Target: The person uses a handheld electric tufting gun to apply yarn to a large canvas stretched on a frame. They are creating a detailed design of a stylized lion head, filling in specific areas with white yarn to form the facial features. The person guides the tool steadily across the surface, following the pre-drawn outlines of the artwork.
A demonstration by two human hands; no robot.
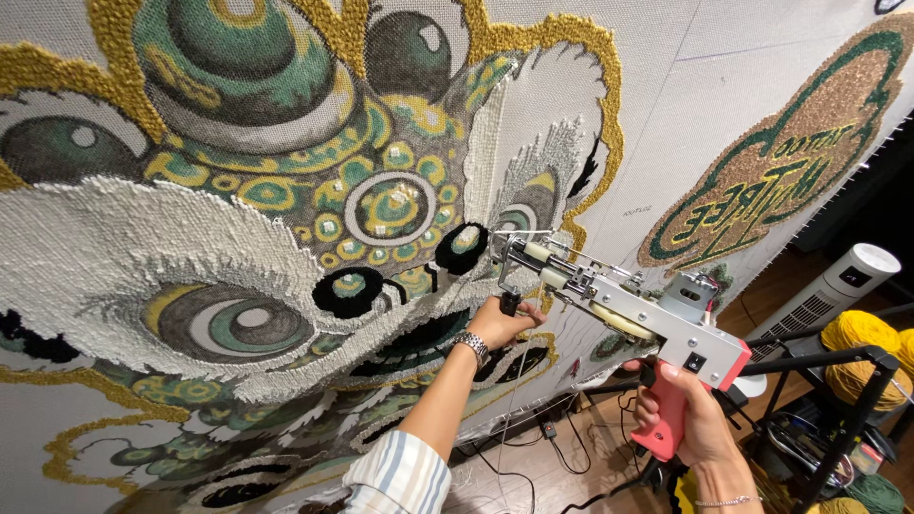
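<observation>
Tufting with a grey, pink-handled tufting gun (pixel 628 309) pressed to the stretched backing cloth (pixel 685 95), right of the green-and-gold lion face (pixel 314 190).

Keeping the needle square to the cloth with steady pressure looks wise. Right hand (pixel 690 419) clenches the pink grip; left hand (pixel 500 324) grasps the front handle. Yarn cones (pixel 857 333) stand by the cloth's lower right corner.

Bright even light, sharp, wide-angle warp at edges, right side dim.
</observation>
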